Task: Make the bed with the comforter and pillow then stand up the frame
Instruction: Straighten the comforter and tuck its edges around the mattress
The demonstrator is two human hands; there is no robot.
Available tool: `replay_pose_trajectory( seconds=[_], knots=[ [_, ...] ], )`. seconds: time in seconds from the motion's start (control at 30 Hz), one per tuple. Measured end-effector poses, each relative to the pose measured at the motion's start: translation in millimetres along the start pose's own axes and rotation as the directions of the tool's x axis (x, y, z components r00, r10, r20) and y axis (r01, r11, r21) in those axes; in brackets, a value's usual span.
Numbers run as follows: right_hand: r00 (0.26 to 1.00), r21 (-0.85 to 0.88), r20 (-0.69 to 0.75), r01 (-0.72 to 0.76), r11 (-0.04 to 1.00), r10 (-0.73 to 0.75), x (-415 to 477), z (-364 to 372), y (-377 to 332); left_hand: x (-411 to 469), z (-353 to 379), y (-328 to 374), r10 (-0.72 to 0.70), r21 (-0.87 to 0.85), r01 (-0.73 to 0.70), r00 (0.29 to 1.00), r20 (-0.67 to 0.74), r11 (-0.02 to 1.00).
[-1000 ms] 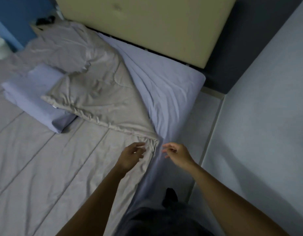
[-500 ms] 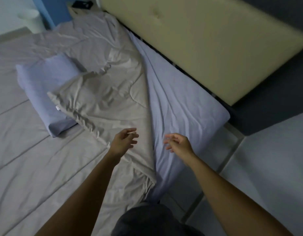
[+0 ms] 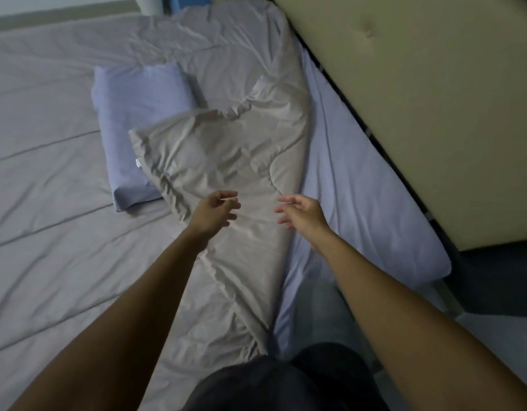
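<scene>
Both arms reach out over the bed. The left hand (image 3: 215,209) and right hand (image 3: 300,211) hover with fingers loosely spread, holding nothing, above the folded-back comforter (image 3: 226,161). Beyond, the pillow (image 3: 138,114) lies partly under the comforter's fold. A bare sheet (image 3: 360,197) runs along the headboard (image 3: 434,99).

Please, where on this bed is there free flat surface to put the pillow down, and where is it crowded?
Free: the flat grey stretch of comforter left of the pillow, and the bare sheet strip between the folded-back comforter edge and the headboard. Crowded: the middle, where the bunched fold lies partly over the pillow, with both empty hands, left and right, over it.
</scene>
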State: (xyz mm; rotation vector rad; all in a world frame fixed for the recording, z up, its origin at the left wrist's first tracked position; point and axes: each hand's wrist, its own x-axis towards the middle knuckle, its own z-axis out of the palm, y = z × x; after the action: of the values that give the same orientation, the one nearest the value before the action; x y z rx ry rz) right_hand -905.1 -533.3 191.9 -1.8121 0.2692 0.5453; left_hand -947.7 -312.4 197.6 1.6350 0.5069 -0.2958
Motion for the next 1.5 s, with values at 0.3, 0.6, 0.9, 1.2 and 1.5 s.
replay_pose_trajectory(
  seconds=[0.3, 0.6, 0.9, 1.2, 1.5],
  knots=[
    [0.978, -0.18, 0.209, 0.042, 0.983, -0.004, 126.3, 21.6, -38.9, 74.7, -11.0, 2.8, -0.063, -0.078, 0.048, 0.975, -0.212, 0.996],
    [0.928, -0.326, 0.37, 0.168, 0.93, -0.038, 284.9, 71.7, -61.3, 185.3, -30.3, -16.7, -0.157, -0.137, 0.097, 0.821, -0.549, 0.986],
    [0.852, -0.431, 0.455, 0.466, 0.773, -0.259, 392.5, 154.7, -72.8, 276.8, -65.5, -67.2, -0.13, 0.047, 0.292, 0.555, -0.821, 0.955],
    [0.676, -0.519, 0.642, 0.73, 0.444, -0.361, 459.6, 241.8, -72.2, 316.8, -81.3, -114.3, -0.16, 0.094, 0.488, 0.453, -0.877, 0.868],
    [0.631, -0.535, 0.625, 0.775, 0.337, -0.459, 468.1, 248.1, -52.0, 327.6, -73.4, -113.7, -0.032, 0.101, 0.376, 0.331, -0.943, 0.921]
  ],
)
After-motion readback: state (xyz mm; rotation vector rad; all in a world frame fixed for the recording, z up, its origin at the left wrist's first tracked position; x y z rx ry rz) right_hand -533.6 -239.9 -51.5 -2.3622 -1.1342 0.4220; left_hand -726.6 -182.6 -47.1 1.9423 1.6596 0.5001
